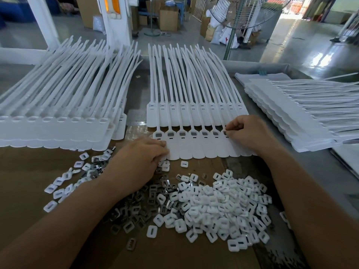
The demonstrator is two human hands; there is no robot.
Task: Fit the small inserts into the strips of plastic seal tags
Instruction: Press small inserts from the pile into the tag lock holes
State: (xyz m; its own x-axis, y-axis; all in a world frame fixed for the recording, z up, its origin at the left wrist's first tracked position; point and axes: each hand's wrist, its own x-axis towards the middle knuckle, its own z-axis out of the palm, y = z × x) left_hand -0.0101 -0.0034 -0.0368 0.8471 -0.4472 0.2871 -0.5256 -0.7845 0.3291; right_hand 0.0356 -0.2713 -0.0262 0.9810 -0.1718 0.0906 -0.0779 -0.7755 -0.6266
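A strip of white seal tags [196, 150] lies in front of me on brown cardboard, its heads in a row with grey metal inserts seated in several of them. My right hand [250, 133] pinches a small metal insert [225, 132] over a head near the strip's right end. My left hand [139, 162] lies palm down on the strip's left end, fingers curled on the tag flags. Below my hands spreads a heap of white plastic caps [223, 206] and grey metal inserts [143, 202]. A second strip [194, 115] lies just behind the first, tails fanned away.
A thick stack of tag strips [58, 117] fills the left of the table. Another stack [303, 113] lies at the right, tails pointing right. The cardboard sheet [31, 179] covers the near table. Beyond stand a white pillar [116, 18], a floor fan [244, 12] and cartons.
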